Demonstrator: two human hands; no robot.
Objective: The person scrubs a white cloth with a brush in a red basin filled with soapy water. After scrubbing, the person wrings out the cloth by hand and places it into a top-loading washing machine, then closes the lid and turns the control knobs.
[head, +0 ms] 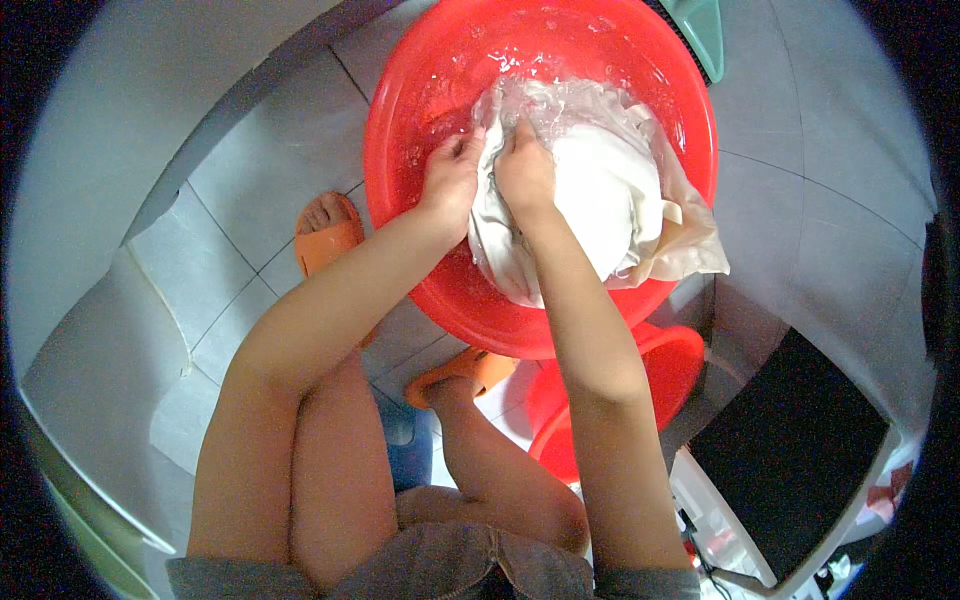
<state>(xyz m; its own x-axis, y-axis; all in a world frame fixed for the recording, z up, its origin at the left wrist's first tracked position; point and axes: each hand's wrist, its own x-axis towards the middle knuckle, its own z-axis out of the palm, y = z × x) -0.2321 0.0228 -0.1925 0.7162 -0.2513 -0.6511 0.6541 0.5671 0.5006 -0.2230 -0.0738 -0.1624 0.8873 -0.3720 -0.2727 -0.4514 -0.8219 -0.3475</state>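
Observation:
Before me is a large round red plastic basin [442, 315] with water in it. A bundle of wet white fabric [600, 199] lies in the basin, partly under water. One thin, translucent cream-coloured part of it [690, 240] hangs over the right rim. My left hand [450, 180] pinches the left edge of the fabric between thumb and fingers. Just to its right, my right hand [527, 169] grips a fold of the same fabric, its fingers curled in and partly hidden. The two hands are close together but apart.
Under the basin's near side stands a smaller red plastic container [675, 367]. A green plastic object [701, 34] is beyond the right rim. Orange slippers [330, 244] are on my feet on the grey tiled floor [247, 180]. A black panel [795, 450] stands at lower right.

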